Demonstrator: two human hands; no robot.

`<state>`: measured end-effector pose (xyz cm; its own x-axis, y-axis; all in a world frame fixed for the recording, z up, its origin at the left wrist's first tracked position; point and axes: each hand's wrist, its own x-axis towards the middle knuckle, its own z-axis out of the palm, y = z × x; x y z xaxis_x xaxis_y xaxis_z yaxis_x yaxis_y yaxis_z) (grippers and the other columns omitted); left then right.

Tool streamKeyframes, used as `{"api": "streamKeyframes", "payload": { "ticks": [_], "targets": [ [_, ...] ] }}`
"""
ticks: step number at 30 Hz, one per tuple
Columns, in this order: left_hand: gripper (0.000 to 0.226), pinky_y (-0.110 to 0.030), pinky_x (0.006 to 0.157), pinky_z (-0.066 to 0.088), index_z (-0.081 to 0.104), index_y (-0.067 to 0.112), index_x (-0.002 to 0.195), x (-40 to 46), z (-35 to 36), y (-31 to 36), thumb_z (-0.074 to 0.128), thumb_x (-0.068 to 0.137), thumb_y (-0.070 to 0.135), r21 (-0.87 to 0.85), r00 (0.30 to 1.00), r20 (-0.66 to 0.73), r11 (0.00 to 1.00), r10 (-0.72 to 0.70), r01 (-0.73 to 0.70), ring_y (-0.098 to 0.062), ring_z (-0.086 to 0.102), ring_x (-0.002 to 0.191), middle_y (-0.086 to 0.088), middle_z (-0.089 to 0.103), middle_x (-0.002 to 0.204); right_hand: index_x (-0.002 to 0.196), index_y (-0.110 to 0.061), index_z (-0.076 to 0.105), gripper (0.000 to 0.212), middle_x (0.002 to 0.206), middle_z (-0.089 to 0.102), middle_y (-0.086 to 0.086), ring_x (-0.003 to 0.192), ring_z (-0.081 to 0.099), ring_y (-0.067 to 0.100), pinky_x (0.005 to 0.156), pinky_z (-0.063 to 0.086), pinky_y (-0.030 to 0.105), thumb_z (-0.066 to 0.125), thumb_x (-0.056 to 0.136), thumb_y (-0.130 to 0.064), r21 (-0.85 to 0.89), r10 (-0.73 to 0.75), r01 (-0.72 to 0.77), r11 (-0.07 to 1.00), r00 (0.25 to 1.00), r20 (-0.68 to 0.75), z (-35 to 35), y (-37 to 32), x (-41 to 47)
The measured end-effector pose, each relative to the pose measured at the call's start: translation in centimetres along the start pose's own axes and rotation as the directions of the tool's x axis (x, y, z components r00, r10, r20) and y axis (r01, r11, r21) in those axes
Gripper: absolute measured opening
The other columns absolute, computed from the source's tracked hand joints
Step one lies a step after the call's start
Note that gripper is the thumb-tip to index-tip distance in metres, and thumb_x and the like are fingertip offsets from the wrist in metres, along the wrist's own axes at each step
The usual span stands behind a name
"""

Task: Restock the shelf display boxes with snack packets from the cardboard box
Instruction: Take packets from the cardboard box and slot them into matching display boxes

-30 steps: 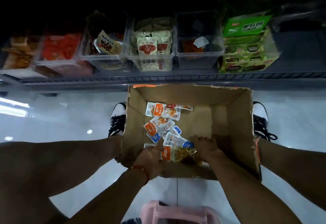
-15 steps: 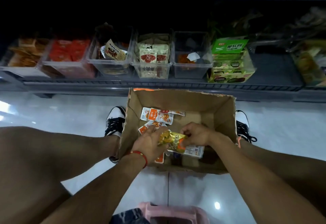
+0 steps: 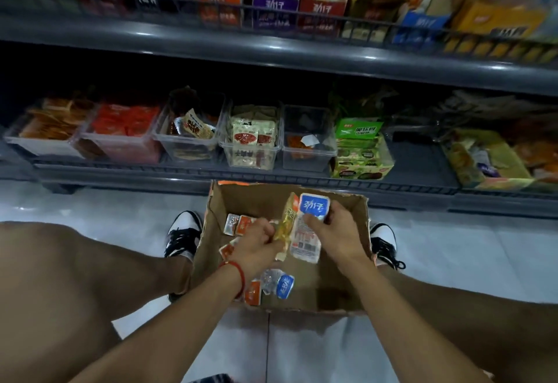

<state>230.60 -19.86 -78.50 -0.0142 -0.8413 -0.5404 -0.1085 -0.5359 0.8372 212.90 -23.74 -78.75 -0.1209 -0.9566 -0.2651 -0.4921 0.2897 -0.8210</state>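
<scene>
- My left hand (image 3: pixel 256 240) is curled round a yellow packet (image 3: pixel 287 222), gripping it low down so it stands nearly upright above the cardboard box (image 3: pixel 344 286).
- My right hand (image 3: pixel 338 231) pinches a blue-and-white packet (image 3: pixel 311 225), thumb across its front and fingers behind; its blue top points toward the shelf, its barcode end toward me.
- The two packets sit side by side and touch along their long edges (the yellow one is on the left).
- The cardboard box stands open on the pale floor (image 3: pixel 453 246) between my shoes, right in front of the bottom shelf (image 3: pixel 271 175).
- Loose packets lie in the box still: orange-and-white ones (image 3: pixel 238 224) near the far left corner, and a blue one (image 3: pixel 283 286) beside an orange one (image 3: pixel 252 292) near the front wall.
- On the bottom shelf stands a row of clear display boxes; the one with cream-and-red packets (image 3: pixel 253 138) is well filled, while the one to its right (image 3: pixel 308 141) holds very little (some orange at the bottom).
- A green carton (image 3: pixel 359 153) stands just beside that sparse box.
- A red string band (image 3: pixel 237 271) circles my left wrist.
</scene>
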Motion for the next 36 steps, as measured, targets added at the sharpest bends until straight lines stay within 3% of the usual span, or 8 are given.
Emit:
{"api": "streamKeyframes", "payload": {
  "ticks": [4,7,9,17,22,26,32,36],
  "targets": [
    [0.024,-0.055,0.080,0.061,0.043,0.010,0.090,-0.6,1.0,0.8,0.061,0.093,-0.005,-0.103,0.997,0.060,0.994,0.044,-0.037,-0.021,0.071,0.086,-0.017,0.066,0.102,0.106,-0.025,0.064,0.029,0.092,0.071,-0.013,0.082,0.066,-0.005,0.073,0.053,0.013,0.073,0.088,-0.046,-0.004,-0.115,0.115,0.993,0.993,-0.014,0.8,-2.2,-1.4],
    [0.028,-0.053,0.077,0.062,0.044,0.009,0.093,-1.0,1.1,2.0,0.050,0.092,-0.019,-0.268,0.992,0.105,0.963,0.067,-0.036,-0.018,0.074,0.081,-0.011,0.072,0.094,0.111,-0.033,0.065,0.042,0.101,0.073,-0.011,0.096,0.069,0.005,0.087,0.059,0.041,0.059,0.087,-0.067,0.141,-0.076,0.067,0.988,0.995,0.058,0.4,-3.1,-1.8],
    [0.030,-0.052,0.078,0.062,0.047,0.004,0.093,-1.1,0.9,2.9,0.052,0.088,-0.024,-0.340,0.981,0.162,0.939,0.103,-0.042,-0.022,0.074,0.088,-0.014,0.073,0.098,0.118,-0.031,0.061,0.036,0.109,0.071,-0.012,0.100,0.068,0.005,0.089,0.059,0.042,0.068,0.089,-0.051,0.130,-0.122,0.115,0.985,0.991,0.052,-0.3,-3.9,-1.9],
    [0.036,-0.055,0.084,0.060,0.050,-0.001,0.120,-2.1,1.1,6.8,0.062,0.088,-0.012,-0.494,0.945,0.260,0.868,0.196,-0.044,-0.042,0.070,0.106,-0.026,0.068,0.120,0.156,-0.031,0.027,0.097,0.099,0.071,-0.010,0.085,0.073,0.004,0.075,0.060,0.028,0.086,0.079,-0.026,0.201,-0.100,0.088,0.976,0.994,0.049,-5.1,-7.5,-0.8],
    [0.019,-0.055,0.080,0.061,0.052,0.005,0.112,-1.7,0.8,10.2,0.054,0.097,-0.005,-0.501,0.938,0.192,0.851,0.289,-0.160,-0.029,0.074,0.094,-0.011,0.073,0.103,0.136,-0.023,0.051,0.066,0.097,0.070,-0.005,0.072,0.074,0.005,0.056,0.054,0.021,0.085,0.080,-0.014,0.231,-0.105,0.118,0.966,0.992,-0.065,-10.4,-9.5,0.5],
    [0.041,-0.052,0.079,0.062,0.058,0.030,0.114,-1.8,0.9,13.3,0.052,0.098,-0.008,-0.412,0.933,0.167,0.882,0.318,-0.227,-0.032,0.073,0.101,-0.011,0.074,0.112,0.123,-0.014,0.051,0.040,0.105,0.072,0.011,0.061,0.062,0.019,0.040,0.044,0.025,0.072,0.091,-0.006,0.294,-0.166,0.190,0.937,0.981,-0.103,-14.8,-10.4,0.9],
    [0.042,-0.044,0.073,0.064,0.059,0.020,0.123,-1.2,1.0,18.5,0.052,0.097,-0.012,-0.340,0.900,0.104,0.865,0.424,-0.368,-0.029,0.074,0.097,-0.011,0.076,0.105,0.110,-0.019,0.049,0.020,0.092,0.072,0.012,0.066,0.066,0.018,0.052,0.055,0.030,0.063,0.098,-0.010,0.150,-0.369,0.404,0.902,0.904,-0.216,-22.3,-14.0,2.6],
    [0.040,-0.039,0.069,0.064,0.060,0.024,0.117,-0.7,0.7,22.4,0.052,0.097,-0.010,-0.306,0.880,0.093,0.854,0.466,-0.420,-0.028,0.075,0.094,-0.012,0.075,0.106,0.111,-0.014,0.045,0.020,0.090,0.070,0.015,0.071,0.070,0.020,0.060,0.060,0.032,0.061,0.100,-0.011,-0.036,-0.524,0.552,0.833,0.768,-0.368,-26.4,-19.1,4.9]
  ]
}}
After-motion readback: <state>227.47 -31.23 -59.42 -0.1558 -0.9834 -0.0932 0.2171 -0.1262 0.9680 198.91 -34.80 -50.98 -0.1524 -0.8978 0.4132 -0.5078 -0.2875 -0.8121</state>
